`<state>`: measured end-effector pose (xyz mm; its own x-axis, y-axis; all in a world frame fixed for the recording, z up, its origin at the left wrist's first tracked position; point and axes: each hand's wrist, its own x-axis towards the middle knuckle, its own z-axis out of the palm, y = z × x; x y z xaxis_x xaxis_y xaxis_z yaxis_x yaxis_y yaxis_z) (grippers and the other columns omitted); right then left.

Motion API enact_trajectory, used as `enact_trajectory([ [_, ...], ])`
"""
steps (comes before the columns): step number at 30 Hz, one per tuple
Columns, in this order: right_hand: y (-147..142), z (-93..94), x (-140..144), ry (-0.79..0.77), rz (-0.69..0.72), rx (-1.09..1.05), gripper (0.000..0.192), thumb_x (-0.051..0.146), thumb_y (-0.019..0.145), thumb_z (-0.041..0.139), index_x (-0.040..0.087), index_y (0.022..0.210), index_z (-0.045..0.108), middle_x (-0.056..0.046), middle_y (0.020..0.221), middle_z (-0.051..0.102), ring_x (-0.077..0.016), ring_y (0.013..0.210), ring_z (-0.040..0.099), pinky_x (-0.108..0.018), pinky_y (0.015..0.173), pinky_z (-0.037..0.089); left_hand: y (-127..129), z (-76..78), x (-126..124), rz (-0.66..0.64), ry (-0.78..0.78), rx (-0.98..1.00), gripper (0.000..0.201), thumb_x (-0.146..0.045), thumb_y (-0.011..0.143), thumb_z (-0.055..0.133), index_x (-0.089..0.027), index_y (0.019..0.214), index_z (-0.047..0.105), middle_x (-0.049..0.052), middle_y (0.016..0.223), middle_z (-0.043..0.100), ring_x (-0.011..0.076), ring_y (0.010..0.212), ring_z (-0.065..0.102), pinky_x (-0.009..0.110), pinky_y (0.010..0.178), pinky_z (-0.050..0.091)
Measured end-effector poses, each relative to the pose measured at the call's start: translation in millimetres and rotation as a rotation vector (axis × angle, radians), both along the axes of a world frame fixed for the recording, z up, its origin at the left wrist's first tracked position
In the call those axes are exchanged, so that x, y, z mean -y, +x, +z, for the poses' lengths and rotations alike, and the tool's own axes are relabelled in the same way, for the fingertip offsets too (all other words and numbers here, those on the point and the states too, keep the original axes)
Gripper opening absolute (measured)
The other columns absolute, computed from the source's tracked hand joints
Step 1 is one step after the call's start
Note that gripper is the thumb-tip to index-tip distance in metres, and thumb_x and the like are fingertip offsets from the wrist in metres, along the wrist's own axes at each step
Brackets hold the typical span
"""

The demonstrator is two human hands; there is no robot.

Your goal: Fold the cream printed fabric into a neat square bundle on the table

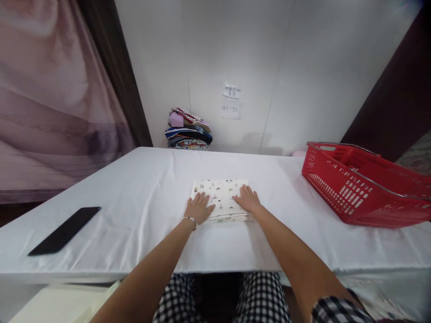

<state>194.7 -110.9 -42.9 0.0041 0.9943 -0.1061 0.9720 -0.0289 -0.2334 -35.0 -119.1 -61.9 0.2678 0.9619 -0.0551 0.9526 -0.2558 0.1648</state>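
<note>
A white-covered worktop fills the frame; a red basket stands right, folded clothes are stacked at the back. At centre, a printed cloth lies folded square, left hand and right hand pressing it flat, fingers spread, gripping nothing.

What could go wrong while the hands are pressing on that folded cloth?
The folded cloth lies under both flat palms, left hand and right hand; a sideways push might skew its stacked layers or wrinkle the white table cover. The black phone lies near the table's front left edge, so a tugged cover or a swinging elbow could perhaps knock it off.
</note>
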Motion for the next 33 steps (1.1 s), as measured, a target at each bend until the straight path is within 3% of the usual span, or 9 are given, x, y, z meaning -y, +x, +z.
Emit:
enact_trajectory([
  [3, 11.3, -13.3, -5.8, -0.027, -0.042, -0.019, 0.078, 0.063, 0.084, 0.024, 0.014, 0.144, 0.015, -0.004, 0.152, 0.0, -0.0231, 0.138, -0.002, -0.043, 0.108, 0.01, -0.7, 1.0, 0.6, 0.003, -0.009, 0.014, 0.068, -0.059, 0.084, 0.02, -0.023, 0.141, 0.026, 0.002, 0.151, 0.013, 0.0229, 0.139, 0.004, 0.048, 0.11, 0.007],
  [8, 13.9, -21.2, -7.5, -0.034, -0.024, -0.019, 0.079, 0.063, 0.084, 0.024, 0.013, 0.144, 0.015, -0.004, 0.152, -0.001, -0.0219, 0.138, -0.004, -0.037, 0.108, 0.015, 1.5, 17.9, -14.1, 0.02, -0.101, 0.044, 0.067, -0.062, 0.083, 0.023, -0.025, 0.137, 0.033, 0.004, 0.15, 0.016, 0.025, 0.138, 0.008, 0.053, 0.108, 0.011],
  [11, 14.3, -21.4, -7.1, -0.025, -0.021, 0.0, 0.079, 0.063, 0.084, 0.023, 0.012, 0.144, 0.015, -0.005, 0.152, 0.0, -0.0223, 0.138, -0.004, -0.037, 0.107, 0.016, 0.6, 23.0, -29.2, 0.081, -0.033, 0.052, 0.068, -0.062, 0.083, 0.021, -0.023, 0.139, 0.03, 0.004, 0.151, 0.012, 0.0253, 0.138, 0.005, 0.054, 0.108, 0.01],
  [14, 13.7, -18.1, -6.1, -0.04, -0.014, 0.031, 0.078, 0.063, 0.084, 0.022, 0.013, 0.144, 0.015, -0.005, 0.152, 0.0, -0.0226, 0.138, -0.003, -0.041, 0.108, 0.015, -2.1, 16.1, -38.0, 0.102, -0.042, 0.039, 0.071, -0.06, 0.083, 0.021, -0.02, 0.143, 0.02, 0.004, 0.152, 0.005, 0.0254, 0.139, 0.001, 0.053, 0.109, 0.01],
  [18, 2.5, -5.2, -12.2, -0.036, 0.014, 0.105, 0.076, 0.061, 0.084, 0.026, 0.012, 0.143, 0.018, -0.009, 0.151, 0.004, -0.0246, 0.138, -0.003, -0.049, 0.108, 0.002, -4.4, 5.1, -38.5, 0.108, -0.058, 0.065, 0.072, -0.058, 0.084, 0.022, -0.018, 0.143, 0.018, 0.004, 0.152, 0.003, 0.026, 0.139, -0.001, 0.052, 0.108, 0.016],
  [21, -7.7, 1.9, -25.7, 0.098, 0.147, 0.109, 0.073, 0.058, 0.086, 0.025, 0.013, 0.143, 0.018, -0.008, 0.151, 0.004, -0.0206, 0.138, -0.005, -0.044, 0.108, -0.003, -5.1, 3.5, -37.1, 0.102, -0.058, 0.088, 0.072, -0.058, 0.084, 0.022, -0.018, 0.143, 0.019, 0.004, 0.152, 0.003, 0.0258, 0.139, 0.0, 0.05, 0.108, 0.018],
  [23, -8.8, 1.0, -36.2, 0.086, 0.182, 0.087, 0.072, 0.058, 0.086, 0.023, 0.014, 0.143, 0.016, -0.007, 0.152, 0.005, -0.019, 0.138, -0.003, -0.042, 0.109, -0.001, -5.6, 3.4, -37.2, 0.099, -0.052, 0.1, 0.072, -0.059, 0.084, 0.023, -0.018, 0.143, 0.02, 0.004, 0.152, 0.005, 0.0261, 0.139, 0.001, 0.05, 0.108, 0.019],
  [27, 0.5, -10.0, -50.4, -0.015, 0.045, 0.076, 0.076, 0.063, 0.085, 0.018, 0.015, 0.144, 0.013, -0.008, 0.151, 0.006, -0.0212, 0.138, -0.001, -0.048, 0.108, 0.003, -6.9, 1.0, -39.1, 0.096, -0.037, 0.113, 0.072, -0.06, 0.083, 0.024, -0.019, 0.142, 0.022, 0.004, 0.152, 0.007, 0.0266, 0.138, 0.002, 0.05, 0.108, 0.02],
  [33, 3.4, -10.3, -53.3, -0.031, 0.05, 0.064, 0.077, 0.063, 0.085, 0.017, 0.015, 0.144, 0.01, -0.007, 0.151, 0.003, -0.0204, 0.138, -0.002, -0.049, 0.108, 0.004, -7.8, 0.0, -40.6, 0.096, -0.062, 0.118, 0.073, -0.061, 0.083, 0.022, -0.02, 0.143, 0.019, 0.003, 0.152, 0.004, 0.0258, 0.139, 0.001, 0.049, 0.108, 0.018],
])
